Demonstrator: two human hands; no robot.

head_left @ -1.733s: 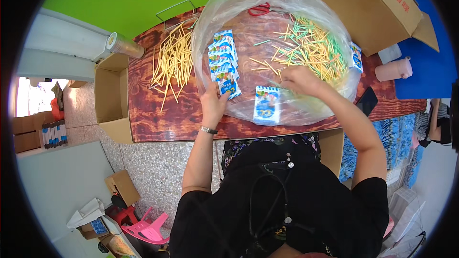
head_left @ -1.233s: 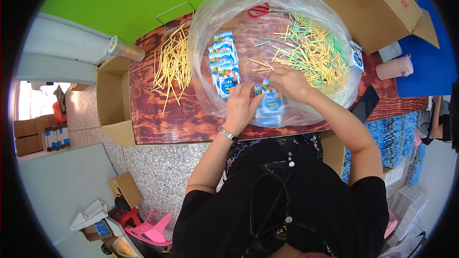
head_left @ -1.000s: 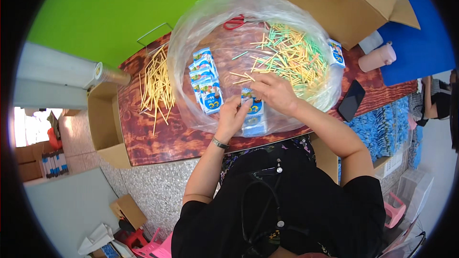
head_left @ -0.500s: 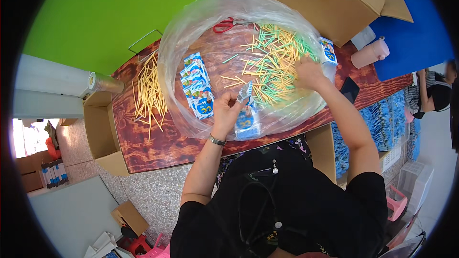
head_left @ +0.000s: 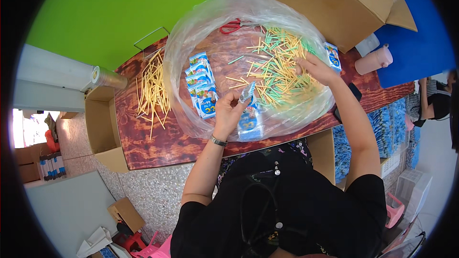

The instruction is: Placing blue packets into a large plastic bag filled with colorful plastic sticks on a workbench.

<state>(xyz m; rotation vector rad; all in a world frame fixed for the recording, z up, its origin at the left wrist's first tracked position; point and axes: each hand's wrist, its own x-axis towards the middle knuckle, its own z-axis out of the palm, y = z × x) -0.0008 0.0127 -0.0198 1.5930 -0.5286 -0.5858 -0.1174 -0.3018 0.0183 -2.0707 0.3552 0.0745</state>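
My left hand (head_left: 229,112) pinches a small blue-and-white foil packet (head_left: 248,91) between thumb and fingers, its end tilted upward. Beneath it, more blue-and-white packets (head_left: 248,125) lie at the near edge of a clear plastic bag (head_left: 184,43) spread in a ring on the table. Over the right side of a loose pile of yellow and green sticks (head_left: 272,67) is my right hand (head_left: 315,69), its fingers curled together; what they hold, if anything, I cannot make out. An overlapping row of packets (head_left: 203,86) lies left of the pile.
Red-handled scissors (head_left: 231,26) lie at the back. Yellow sticks (head_left: 154,91) are heaped on the left of the wooden table (head_left: 143,150). A cardboard box (head_left: 330,5), a pink bottle (head_left: 374,60) and a dark phone (head_left: 355,91) stand or lie on the right.
My right hand has drawn up a little from the pile, and its thumb and fingers show more plainly. My left hand keeps hold of the packet. The whole view has shifted slightly.
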